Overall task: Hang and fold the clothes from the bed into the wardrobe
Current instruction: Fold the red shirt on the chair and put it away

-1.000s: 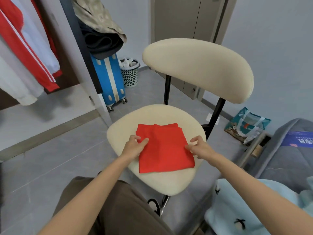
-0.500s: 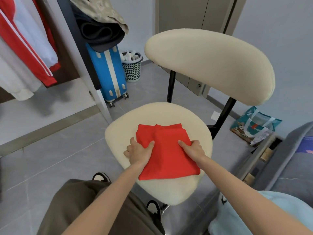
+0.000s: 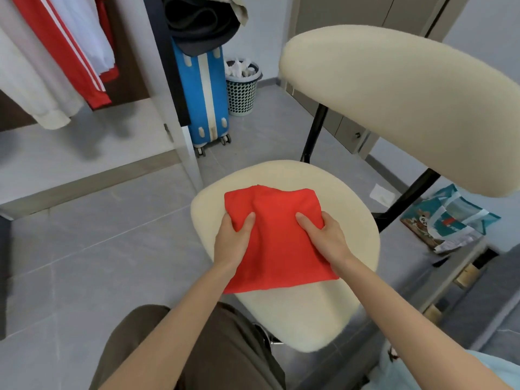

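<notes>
A folded red garment (image 3: 277,240) lies over the seat of a cream chair (image 3: 309,313). My left hand (image 3: 233,239) grips its left edge, thumb on top and fingers tucked under the fold. My right hand (image 3: 323,235) grips the right edge the same way. The cloth bulges up slightly between the two hands. At the upper left the open wardrobe (image 3: 84,142) holds hanging white and red clothes (image 3: 59,60) above a pale shelf.
The chair's backrest (image 3: 399,108) rises at the upper right. A blue suitcase (image 3: 205,91) and a mesh bin (image 3: 243,85) stand beyond the wardrobe's side panel. A printed bag (image 3: 447,220) lies on the floor at right. Light blue cloth (image 3: 495,370) shows at the bottom right.
Both hands have slid in from the garment's sides and closed on its edges. The cloth has bunched and lifted a little off the seat. My head has moved closer.
</notes>
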Available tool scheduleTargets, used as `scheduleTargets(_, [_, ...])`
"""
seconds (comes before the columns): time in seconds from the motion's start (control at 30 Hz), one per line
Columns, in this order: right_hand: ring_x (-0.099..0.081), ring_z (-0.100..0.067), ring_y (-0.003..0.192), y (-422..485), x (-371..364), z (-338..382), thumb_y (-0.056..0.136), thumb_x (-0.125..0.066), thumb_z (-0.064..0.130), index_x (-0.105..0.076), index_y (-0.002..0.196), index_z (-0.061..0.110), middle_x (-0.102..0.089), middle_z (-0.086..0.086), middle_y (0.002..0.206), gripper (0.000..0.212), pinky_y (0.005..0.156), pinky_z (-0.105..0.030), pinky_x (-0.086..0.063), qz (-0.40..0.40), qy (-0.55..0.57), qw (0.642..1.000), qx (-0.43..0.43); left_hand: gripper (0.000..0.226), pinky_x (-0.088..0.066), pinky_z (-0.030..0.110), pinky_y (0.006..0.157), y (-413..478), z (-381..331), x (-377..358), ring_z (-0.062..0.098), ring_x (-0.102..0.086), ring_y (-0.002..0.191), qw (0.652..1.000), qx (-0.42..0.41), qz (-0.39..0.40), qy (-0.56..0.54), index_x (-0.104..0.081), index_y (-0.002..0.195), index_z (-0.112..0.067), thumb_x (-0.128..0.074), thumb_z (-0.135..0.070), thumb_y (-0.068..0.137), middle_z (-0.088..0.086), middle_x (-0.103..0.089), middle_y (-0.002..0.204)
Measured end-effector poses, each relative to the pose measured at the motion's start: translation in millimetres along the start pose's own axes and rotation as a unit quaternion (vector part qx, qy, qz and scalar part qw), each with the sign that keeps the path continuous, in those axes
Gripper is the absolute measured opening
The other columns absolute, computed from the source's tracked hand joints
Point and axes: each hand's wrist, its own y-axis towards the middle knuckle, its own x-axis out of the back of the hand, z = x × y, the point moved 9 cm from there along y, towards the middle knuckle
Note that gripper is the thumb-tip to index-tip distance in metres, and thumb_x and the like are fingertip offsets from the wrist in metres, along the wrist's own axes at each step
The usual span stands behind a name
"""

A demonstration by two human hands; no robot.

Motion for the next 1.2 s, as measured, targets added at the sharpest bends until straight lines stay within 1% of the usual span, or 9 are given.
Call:
scheduleTargets(0.1, [-0.063,-0.006,0.094,17,-30,42,0.082,-0.067,0.055,-0.059,0.101,0.032,-0.067,0.015,0.1,0.032,0.085,-0.029,-0.049,0.015,0.023,0.999,0.028,0.018,-0.044,0.031,0.09,29,-16,39,0.01,-0.059,0.101,0.999,-0.007,-0.035,-0.036,-0.052,0.1,-0.034,-0.058,-0.048,0.09,-0.018,-0.061,0.1])
scheduleTargets(0.17, [-0.064,-0.005,0.093,32,-58,69,0.081,-0.067,0.056,-0.058,0.098,0.033,-0.068,0.015,0.097,0.03,0.084,-0.029,-0.05,0.031,0.023,0.999,0.038,0.015,-0.044,0.029,0.085,51,-24,66,0.009,-0.059,0.096,0.997,-0.008,-0.055,-0.048,-0.053,0.094,-0.033,-0.059,-0.046,0.09,-0.018,-0.061,0.097])
scheduleTargets(0.43, [-0.066,-0.014,0.099,40,-157,190,0.084,-0.068,0.048,-0.057,0.1,0.029,-0.068,0.005,0.106,0.027,0.093,-0.04,-0.052,0.105,0.033,0.993,0.031,0.019,-0.044,0.029,0.083,85,-68,200,0.01,-0.059,0.095,0.991,0.042,-0.104,-0.073,-0.054,0.098,-0.029,-0.057,-0.046,0.092,-0.013,-0.061,0.098])
scheduleTargets(0.53, [-0.065,-0.016,0.098,18,-177,269,0.086,-0.067,0.047,-0.057,0.104,0.021,-0.067,0.0,0.107,0.033,0.091,-0.038,-0.052,0.136,0.03,0.989,0.04,0.023,-0.042,0.028,0.083,73,-119,261,0.006,-0.058,0.09,0.987,0.049,-0.127,-0.081,-0.054,0.102,-0.027,-0.056,-0.048,0.092,-0.016,-0.059,0.096])
scheduleTargets(0.63, [-0.067,-0.014,0.095,-12,-189,360,0.087,-0.067,0.045,-0.056,0.101,0.024,-0.068,0.002,0.104,0.027,0.086,-0.035,-0.054,0.174,0.038,0.983,0.053,0.032,-0.044,0.029,0.086,52,-183,326,0.005,-0.058,0.092,0.982,0.059,-0.151,-0.1,-0.054,0.112,-0.027,-0.056,-0.05,0.091,-0.017,-0.059,0.098])
scheduleTargets(0.73, [-0.067,-0.013,0.092,-45,-198,454,0.086,-0.067,0.045,-0.055,0.098,0.023,-0.067,0.0,0.102,0.028,0.083,-0.032,-0.054,0.204,0.041,0.975,0.074,0.031,-0.043,0.029,0.085,28,-251,395,0.009,-0.058,0.093,0.975,0.058,-0.185,-0.111,-0.053,0.111,-0.028,-0.057,-0.05,0.09,-0.015,-0.06,0.099])
scheduleTargets(0.9, [-0.065,-0.012,0.095,-93,-216,600,0.087,-0.067,0.044,-0.052,0.11,0.022,-0.065,0.002,0.108,0.036,0.08,-0.029,-0.053,0.256,0.064,0.958,0.116,0.028,-0.045,0.026,0.08,-5,-372,502,0.009,-0.06,0.088,0.973,-0.002,-0.211,-0.089,-0.055,0.109,-0.021,-0.055,-0.044,0.094,-0.008,-0.062,0.101])
scheduleTargets(1.03, [-0.066,-0.014,0.098,-121,-228,705,0.085,-0.068,0.046,-0.052,0.11,0.022,-0.066,0.002,0.11,0.039,0.087,-0.035,-0.054,0.269,0.091,0.943,0.174,0.028,-0.046,0.026,0.07,-21,-457,577,0.01,-0.06,0.087,0.969,-0.055,-0.224,-0.088,-0.053,0.107,-0.019,-0.055,-0.043,0.094,-0.005,-0.061,0.1])
scheduleTargets(1.2, [-0.065,-0.009,0.09,-153,-233,824,0.086,-0.067,0.048,-0.05,0.114,0.021,-0.065,0.005,0.107,0.043,0.065,-0.025,-0.05,0.284,0.122,0.919,0.246,0.031,-0.044,0.024,0.063,-35,-554,655,0.009,-0.059,0.086,0.96,-0.123,-0.239,-0.074,-0.052,0.11,-0.02,-0.054,-0.047,0.094,-0.007,-0.06,0.1])
